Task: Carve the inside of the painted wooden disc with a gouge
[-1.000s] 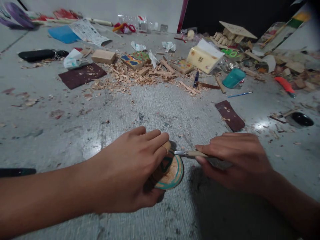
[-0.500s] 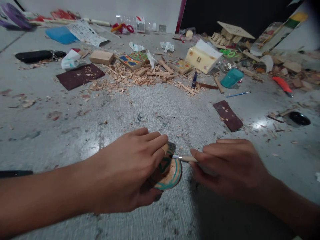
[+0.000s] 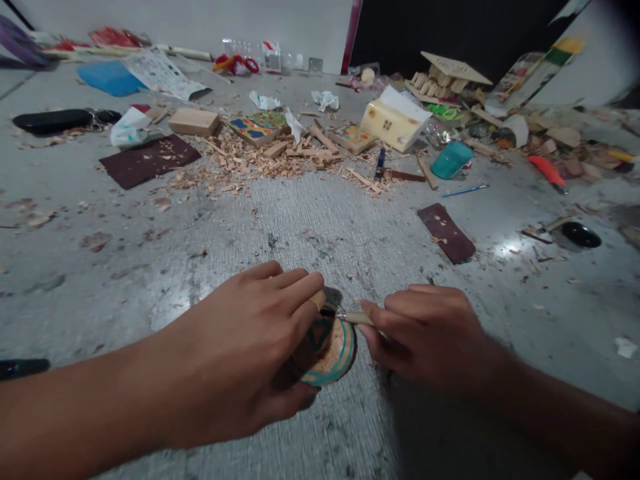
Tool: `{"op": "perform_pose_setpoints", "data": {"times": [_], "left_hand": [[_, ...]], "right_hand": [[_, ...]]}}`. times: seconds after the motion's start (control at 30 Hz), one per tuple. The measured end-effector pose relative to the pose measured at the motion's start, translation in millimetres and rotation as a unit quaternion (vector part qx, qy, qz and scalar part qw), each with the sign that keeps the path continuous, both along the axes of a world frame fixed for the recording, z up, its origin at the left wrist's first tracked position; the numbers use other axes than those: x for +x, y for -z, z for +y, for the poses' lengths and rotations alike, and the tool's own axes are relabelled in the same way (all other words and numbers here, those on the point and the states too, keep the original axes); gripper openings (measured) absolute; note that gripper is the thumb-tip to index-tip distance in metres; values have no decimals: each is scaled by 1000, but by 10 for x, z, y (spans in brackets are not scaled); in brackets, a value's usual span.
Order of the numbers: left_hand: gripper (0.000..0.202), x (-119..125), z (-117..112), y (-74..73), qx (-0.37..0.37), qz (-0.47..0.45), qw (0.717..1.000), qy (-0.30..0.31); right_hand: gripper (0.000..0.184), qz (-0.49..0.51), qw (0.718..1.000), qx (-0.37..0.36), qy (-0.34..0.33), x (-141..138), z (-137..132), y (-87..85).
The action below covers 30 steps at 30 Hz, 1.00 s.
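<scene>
My left hand [image 3: 250,347] grips a round wooden slice [image 3: 327,350] on the grey floor; the slice has a teal ring and a dark triangle painted on it. My right hand [image 3: 425,333] pinches a thin paintbrush [image 3: 355,318] with a pale wooden handle and metal ferrule. The brush tip touches the slice's upper edge, next to my left fingertips. Part of the slice is hidden under my left palm.
Wood shavings [image 3: 250,163] are piled ahead. Two dark sandpaper sheets [image 3: 150,160] [image 3: 446,232] lie left and right. A wooden block [image 3: 193,121], painted blocks [image 3: 255,127], a yellow paper house [image 3: 395,120], a teal cap [image 3: 451,159], an orange tool [image 3: 547,171] and a black dish [image 3: 580,235] are scattered farther out.
My right hand has slid left toward the slice, bringing the brush tip from beside it onto its upper edge. The left hand keeps its hold; the view has shifted slightly.
</scene>
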<state>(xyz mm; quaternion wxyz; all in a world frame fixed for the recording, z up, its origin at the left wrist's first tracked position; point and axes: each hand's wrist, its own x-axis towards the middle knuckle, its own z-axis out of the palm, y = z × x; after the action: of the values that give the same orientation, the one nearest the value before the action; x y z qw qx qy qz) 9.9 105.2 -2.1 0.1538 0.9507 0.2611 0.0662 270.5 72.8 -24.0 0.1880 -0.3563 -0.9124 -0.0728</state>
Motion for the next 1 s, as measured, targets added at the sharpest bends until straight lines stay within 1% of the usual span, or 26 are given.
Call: {"op": "perform_pose_setpoints", "data": {"times": [0.07, 0.17, 0.3, 0.47, 0.53, 0.63, 0.73, 0.83, 1.0], "left_hand": [[26, 5, -4, -8, -3, 2, 1000, -8], [25, 21, -3, -32, -17, 8, 1000, -18], [27, 27, 10, -32, -30, 5, 999, -22], [29, 29, 27, 6, -25, -3, 1000, -14], [30, 30, 30, 10, -17, -8, 1000, -11], [37, 22, 34, 9, -13, -9, 1000, -7], [39, 6, 39, 14, -14, 0, 1000, 0], [35, -1, 37, 24, -1, 3, 1000, 8], [34, 8, 34, 24, 8, 10, 1000, 18]], "right_hand": [[23, 33, 999, -38, 9, 28, 24, -35], [15, 85, 993, -79, -3, 94, 49, -73], [23, 82, 992, -95, -10, 145, 64, -88], [22, 88, 992, -93, 0, 132, 57, -87], [20, 93, 991, -100, -9, 130, 54, -77], [15, 105, 989, -101, -23, 129, 40, -52], [12, 103, 991, -89, -16, 110, 0, -32], [14, 77, 993, -89, 9, 67, -51, -27], [23, 48, 997, -50, 23, -7, -97, -35]]}}
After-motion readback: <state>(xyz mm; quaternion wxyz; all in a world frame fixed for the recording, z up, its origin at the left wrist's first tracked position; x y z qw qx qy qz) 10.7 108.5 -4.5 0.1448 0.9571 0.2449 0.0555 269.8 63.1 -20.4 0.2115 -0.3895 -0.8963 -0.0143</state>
